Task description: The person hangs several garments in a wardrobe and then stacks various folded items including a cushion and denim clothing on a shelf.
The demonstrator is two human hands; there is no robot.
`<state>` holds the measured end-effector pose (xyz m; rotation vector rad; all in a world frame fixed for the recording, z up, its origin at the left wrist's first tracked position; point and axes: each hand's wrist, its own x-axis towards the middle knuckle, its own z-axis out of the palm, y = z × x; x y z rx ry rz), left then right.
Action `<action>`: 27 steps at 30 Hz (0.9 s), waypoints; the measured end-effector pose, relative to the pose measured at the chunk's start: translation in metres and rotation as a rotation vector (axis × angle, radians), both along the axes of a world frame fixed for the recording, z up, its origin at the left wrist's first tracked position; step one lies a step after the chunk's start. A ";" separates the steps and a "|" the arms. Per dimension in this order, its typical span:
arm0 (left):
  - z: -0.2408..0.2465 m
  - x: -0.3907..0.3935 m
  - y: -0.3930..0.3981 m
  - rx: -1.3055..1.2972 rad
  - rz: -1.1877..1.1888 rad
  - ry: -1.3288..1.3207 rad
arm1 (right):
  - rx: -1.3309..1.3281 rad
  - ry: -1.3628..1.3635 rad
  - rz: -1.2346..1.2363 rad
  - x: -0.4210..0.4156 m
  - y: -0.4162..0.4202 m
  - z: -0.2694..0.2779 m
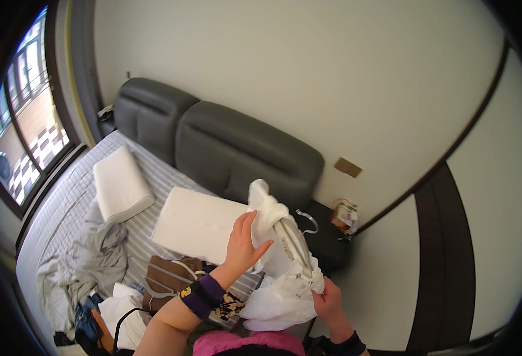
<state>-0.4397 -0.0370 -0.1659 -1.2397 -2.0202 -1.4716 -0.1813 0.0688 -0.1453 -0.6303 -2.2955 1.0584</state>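
A bunched white fabric item (283,293), perhaps a garment, hangs in front of me; its exact kind I cannot tell. It has gathered edges and a greyish inner strip bearing writing. My right hand (328,299) pinches its gathered edge at the lower right. My left hand (243,247) is at its upper left, fingers spread and thumb apart, against or just beside the cloth. Behind the left hand lies a white textured pillow (201,220) on the striped bed sheet (138,240). Purple wristbands circle both wrists.
A second white contoured pillow (122,184) rests farther left. Grey crumpled bedding (98,244), a brown garment (167,278) with a hanger (158,293), and other clothes lie on the near bed. Beyond stands a dark padded headboard (247,149). A dark nightstand (328,242) holds a small box (345,216).
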 end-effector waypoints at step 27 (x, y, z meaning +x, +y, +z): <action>0.096 0.326 0.066 0.013 -1.029 0.449 | -0.020 -0.078 -0.590 0.415 -0.154 0.102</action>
